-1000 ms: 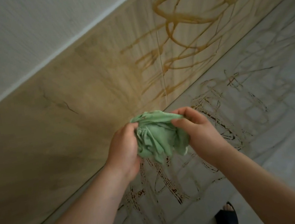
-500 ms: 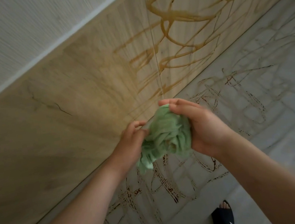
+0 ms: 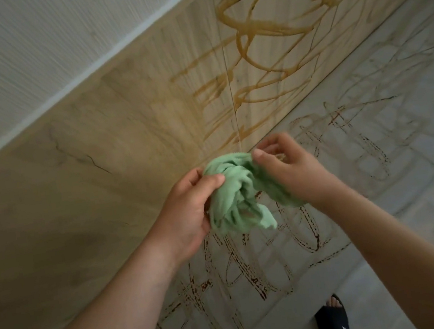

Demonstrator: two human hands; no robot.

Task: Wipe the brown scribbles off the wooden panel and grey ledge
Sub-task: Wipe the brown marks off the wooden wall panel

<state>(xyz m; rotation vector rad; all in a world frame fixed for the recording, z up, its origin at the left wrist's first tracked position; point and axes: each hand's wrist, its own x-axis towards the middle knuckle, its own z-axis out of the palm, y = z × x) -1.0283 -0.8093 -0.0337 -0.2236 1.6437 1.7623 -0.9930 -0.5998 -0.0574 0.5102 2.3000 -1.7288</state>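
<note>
Head view shows the green cloth (image 3: 232,196) up in the air between my two hands. It is just above the grey ledge (image 3: 400,168) and near the bottom of the wooden panel (image 3: 112,164). I think it touches neither one.

My left hand (image 3: 189,209) grips the left side of the cloth, with thumb and fingers (image 3: 213,181) curled round it. My right hand (image 3: 294,171) pinches the top right part, and some cloth hangs down under that hand.

The cloth looks soft, light and floppy. It is all scrunched up, with loose ends hanging. It will not break, and I do not think it will slip. But a floppy end could flap about and miss the marks. So I would bunch it into one fat pad and hold it from behind with a whole hand, with a flat part facing out to rub.

The brown scribbles (image 3: 258,25) are thick on the right part of the panel. Thinner dark scribbles (image 3: 258,281) cover the ledge under my hands. A foot in a black sandal (image 3: 332,320) stands on the floor below.
</note>
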